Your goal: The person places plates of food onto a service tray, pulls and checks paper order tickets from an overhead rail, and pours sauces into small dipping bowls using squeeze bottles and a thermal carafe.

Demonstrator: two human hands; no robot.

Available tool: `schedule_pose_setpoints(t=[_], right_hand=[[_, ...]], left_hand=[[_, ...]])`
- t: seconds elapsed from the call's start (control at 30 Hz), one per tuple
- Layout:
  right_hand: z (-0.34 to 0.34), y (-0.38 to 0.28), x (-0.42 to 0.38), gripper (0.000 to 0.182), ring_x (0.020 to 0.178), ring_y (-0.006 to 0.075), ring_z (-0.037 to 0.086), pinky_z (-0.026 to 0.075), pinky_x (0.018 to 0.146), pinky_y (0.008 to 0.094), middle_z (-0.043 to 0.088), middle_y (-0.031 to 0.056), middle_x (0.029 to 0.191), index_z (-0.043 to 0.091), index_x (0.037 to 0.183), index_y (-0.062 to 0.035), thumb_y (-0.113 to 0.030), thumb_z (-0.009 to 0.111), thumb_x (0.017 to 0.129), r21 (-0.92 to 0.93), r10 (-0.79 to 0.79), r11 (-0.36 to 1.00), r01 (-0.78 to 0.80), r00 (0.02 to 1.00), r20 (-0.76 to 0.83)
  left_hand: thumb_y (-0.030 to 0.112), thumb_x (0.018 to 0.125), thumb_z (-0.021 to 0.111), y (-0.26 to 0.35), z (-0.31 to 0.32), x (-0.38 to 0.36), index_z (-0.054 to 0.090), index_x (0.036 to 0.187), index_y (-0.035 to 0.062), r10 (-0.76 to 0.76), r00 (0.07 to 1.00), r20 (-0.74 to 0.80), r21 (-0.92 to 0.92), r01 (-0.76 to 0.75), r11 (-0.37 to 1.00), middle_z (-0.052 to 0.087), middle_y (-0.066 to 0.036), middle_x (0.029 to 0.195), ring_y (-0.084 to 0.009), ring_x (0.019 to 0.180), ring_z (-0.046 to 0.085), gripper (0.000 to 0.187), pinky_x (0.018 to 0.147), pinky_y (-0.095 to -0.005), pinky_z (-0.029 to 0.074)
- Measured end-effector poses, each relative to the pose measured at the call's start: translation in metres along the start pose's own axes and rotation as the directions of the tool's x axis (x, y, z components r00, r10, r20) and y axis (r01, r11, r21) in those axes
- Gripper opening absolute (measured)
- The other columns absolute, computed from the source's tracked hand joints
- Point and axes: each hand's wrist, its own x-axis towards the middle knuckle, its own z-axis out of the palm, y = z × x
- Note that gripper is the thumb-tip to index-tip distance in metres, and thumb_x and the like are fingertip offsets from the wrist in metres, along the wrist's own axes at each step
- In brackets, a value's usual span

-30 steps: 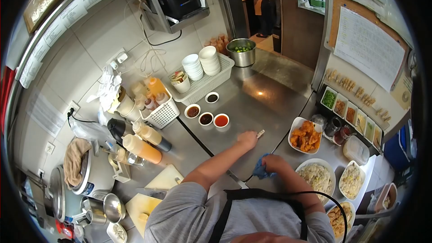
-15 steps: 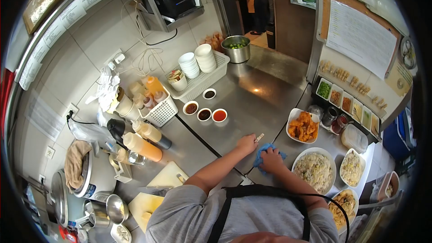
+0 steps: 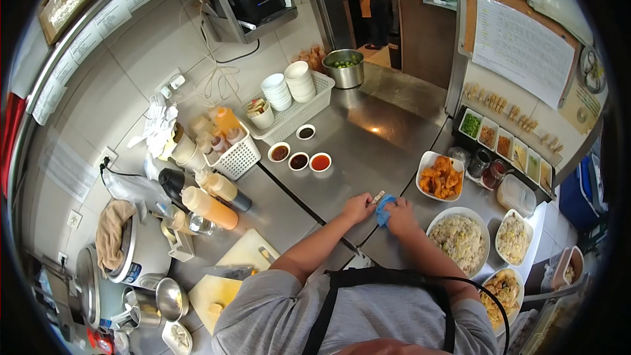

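My left hand [image 3: 358, 209] is closed on a small wooden clothespin [image 3: 378, 196] with dark marks on it, which sticks out past the fingertips. Right beside it, my right hand [image 3: 401, 219] grips a bunched blue cloth [image 3: 384, 210]. The cloth comes up against the clothespin and the left fingers. Both hands are over the steel counter [image 3: 368, 158], near its front seam. Closest to the right hand are a bowl of fried pieces in orange sauce [image 3: 441, 176] and a big bowl of fried rice [image 3: 459, 242].
Small sauce dishes [image 3: 320, 162] stand ahead on the left. Behind them is a grey basket [image 3: 296, 115] with stacked white bowls. Squeeze bottles [image 3: 210, 208] and cutting boards [image 3: 246, 256] lie left. More clothespins [image 3: 503, 113] hang at right; a person [image 3: 370, 0] stands beyond the doorway.
My hands have drawn closer together. The right hand has lifted the blue cloth forward from the counter to the clothespin, and the cloth is bunched smaller.
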Motion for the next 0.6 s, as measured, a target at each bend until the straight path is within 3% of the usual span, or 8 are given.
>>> schedule_pose_setpoints(t=[0.03,0.13,0.33,0.43,0.6], right_hand=[[-0.004,-0.003,-0.002,0.035,0.099,0.0363,0.042,0.039,0.081,0.0463,0.043,0.0151,0.107,0.053,0.1,-0.0158,-0.015,0.057,0.066,0.002,0.076,0.997,-0.076,0.997,-0.027],[0.003,-0.003,-0.009,0.035,0.099,0.0374,0.04,0.039,0.081,0.0465,0.042,0.0147,0.107,0.053,0.1,-0.0159,-0.016,0.057,0.066,-0.015,0.111,0.994,-0.111,0.994,0.013],[0.016,-0.002,-0.017,0.029,0.096,0.0378,0.043,0.044,0.076,0.0443,0.044,0.0157,0.102,0.053,0.095,-0.0134,-0.015,0.054,0.067,-0.051,0.021,0.999,-0.016,0.994,0.111],[0.016,-0.004,-0.025,0.025,0.099,0.0361,0.041,0.043,0.076,0.0446,0.044,0.0152,0.105,0.053,0.096,-0.012,-0.015,0.051,0.071,-0.068,-0.017,0.997,0.028,0.988,0.155],[-0.002,-0.011,-0.043,0.023,0.099,0.0342,0.041,0.041,0.078,0.0464,0.045,0.0145,0.104,0.056,0.091,-0.0115,-0.017,0.053,0.069,-0.125,-0.096,0.984,0.124,0.973,0.21]], left_hand=[[0.029,0.068,0.061,0.0,0.0,-0.001,0.052,0.081,0.0089,0.009,1.0,-0.006,-0.013,-0.009,1.0,0.058,-0.01,0.071,-0.0272,0.066,0.056,0.026,0.06,-0.0369,0.044],[0.029,0.068,0.061,0.0,0.0,-0.003,0.053,0.081,0.0088,0.024,1.0,-0.019,0.002,-0.024,1.0,0.058,-0.009,0.071,-0.0265,0.066,0.056,0.025,0.059,-0.0366,0.044],[0.028,0.068,0.061,-0.003,0.006,-0.005,0.054,0.08,0.0099,0.062,0.992,-0.108,0.04,-0.058,0.998,0.058,-0.007,0.064,-0.0233,0.059,0.056,0.022,0.053,-0.035,0.044],[0.027,0.068,0.06,-0.004,0.009,-0.004,0.054,0.079,0.01,0.059,0.99,-0.128,0.041,-0.055,0.998,0.058,-0.006,0.064,-0.0233,0.059,0.056,0.021,0.053,-0.035,0.044],[0.028,0.068,0.06,-0.001,0.012,-0.003,0.054,0.078,0.0098,0.027,0.989,-0.147,0.032,-0.023,0.999,0.058,-0.006,0.064,-0.0234,0.06,0.056,0.021,0.054,-0.035,0.044]])
